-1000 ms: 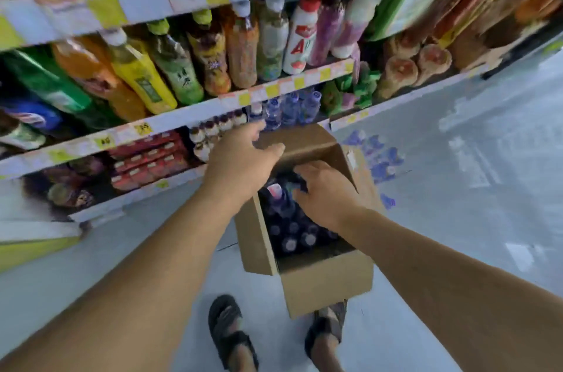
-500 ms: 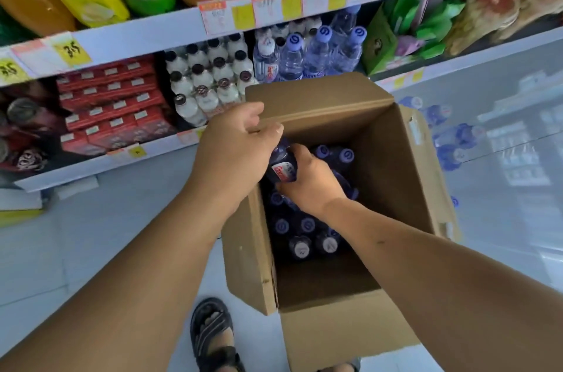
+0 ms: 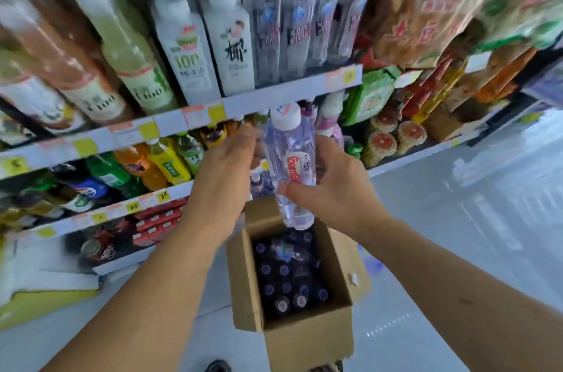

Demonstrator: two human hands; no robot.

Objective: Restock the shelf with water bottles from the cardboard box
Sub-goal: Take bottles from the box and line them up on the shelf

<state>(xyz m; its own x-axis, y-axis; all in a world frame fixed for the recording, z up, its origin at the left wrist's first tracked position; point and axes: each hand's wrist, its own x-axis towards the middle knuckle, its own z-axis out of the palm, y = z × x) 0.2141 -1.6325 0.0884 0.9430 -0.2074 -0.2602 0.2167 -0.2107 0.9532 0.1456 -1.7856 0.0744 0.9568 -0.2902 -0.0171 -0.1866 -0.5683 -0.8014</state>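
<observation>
Above the box [image 3: 307,344], a bottle [image 3: 289,164] now hangs in the air, cap [image 3: 285,117] up and leaning a little, its base just over the opening; half a second ago it was still down among the others, with the right hand [image 3: 338,192] buried in the box around it. That hand has lifted it clear; the thumb lies across the front below the label and the fingers curl round behind, so the grip is a firm wrap on the lower half. The left hand [image 3: 222,182] has let go of the box rim, where it was steadying the carton, and has come up beside the bottle's shoulder; its fingers are loosely curved toward the neck, but blur hides whether they touch it, so I cannot tell if it shares the hold. The view has swung upward too; more of the shelf [image 3: 274,96] shows, with a row of clear bottles [image 3: 292,24] standing on the tier above the hands.

For the task this reads as one pick done and the placing about to start; the bottle is free of the box and level with the shelving, though not yet on any tier. Many spare bottles [image 3: 283,277] remain in the box, so the restock looks far from finished.
</observation>
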